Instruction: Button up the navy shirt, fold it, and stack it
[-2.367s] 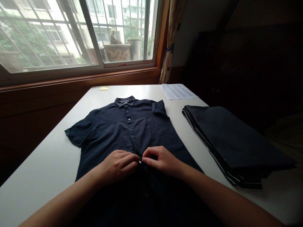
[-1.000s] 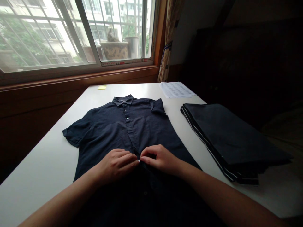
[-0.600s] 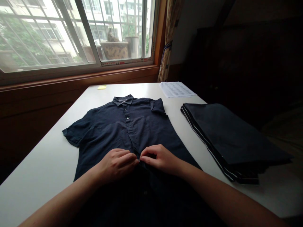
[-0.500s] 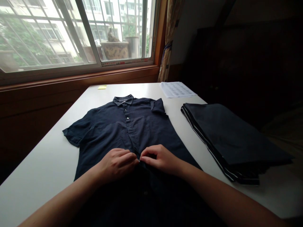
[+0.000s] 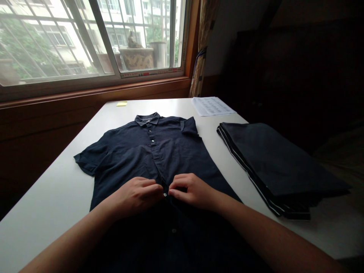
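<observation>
A dark navy short-sleeved shirt (image 5: 127,151) lies front up, its collar (image 5: 147,119) pointing away from me. Two small white buttons show fastened below the collar. Midway down the placket, my left hand (image 5: 139,195) pinches the cloth edge, fingers closed. A white button (image 5: 165,194) shows between the two hands, right at my left fingertips. Just to its right, my right hand (image 5: 192,191) pinches the other side of the placket, thumb and forefinger together. One more button (image 5: 174,230) sits lower on the shirt, in shadow.
On the right of the white table (image 5: 40,201) lies a stack of folded dark clothes (image 5: 273,159), with white-striped edges. Printed sheets (image 5: 213,106) and a yellow sticky note (image 5: 121,103) are at the far end. A barred window (image 5: 85,41) stands beyond.
The button between my fingertips now shows more fully. My hands have barely moved, and the fingertips are slightly farther apart. The whole view has shifted a little.
</observation>
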Demonstrator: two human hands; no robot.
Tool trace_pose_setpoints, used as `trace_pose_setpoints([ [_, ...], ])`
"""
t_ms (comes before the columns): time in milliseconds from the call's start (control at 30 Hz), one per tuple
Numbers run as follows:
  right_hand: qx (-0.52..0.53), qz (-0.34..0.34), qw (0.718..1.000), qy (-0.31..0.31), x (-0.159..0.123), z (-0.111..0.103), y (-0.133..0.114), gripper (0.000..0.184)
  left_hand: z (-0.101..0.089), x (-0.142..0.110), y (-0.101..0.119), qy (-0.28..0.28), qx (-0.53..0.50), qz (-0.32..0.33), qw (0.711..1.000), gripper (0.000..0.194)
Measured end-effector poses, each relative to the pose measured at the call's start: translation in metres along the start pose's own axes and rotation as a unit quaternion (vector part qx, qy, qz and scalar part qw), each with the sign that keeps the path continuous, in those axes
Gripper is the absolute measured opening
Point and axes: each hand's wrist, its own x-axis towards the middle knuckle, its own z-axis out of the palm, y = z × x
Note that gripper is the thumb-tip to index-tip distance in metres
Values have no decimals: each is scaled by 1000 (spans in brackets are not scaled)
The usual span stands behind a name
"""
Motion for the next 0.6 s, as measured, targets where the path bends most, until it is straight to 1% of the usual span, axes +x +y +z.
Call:
trace_pose_setpoints([
  [167, -24, -5, 1000, -9, 0, 0, 0, 17, -2, 3, 1, -15, 1, -8, 1000, 18],
  [367, -40, -6, 999, -17, 1, -1, -2, 17, -3, 3, 2, -6, 48, 52, 997, 19],
  [533, -47, -5, 999, -20, 0, -1, 0, 18, -5, 2, 4, -32, 63, 78, 994, 16],
  [600, -47, -9, 999, -21, 0, -1, 0, 18, -5, 2, 5, -32, 57, 85, 994, 13],
])
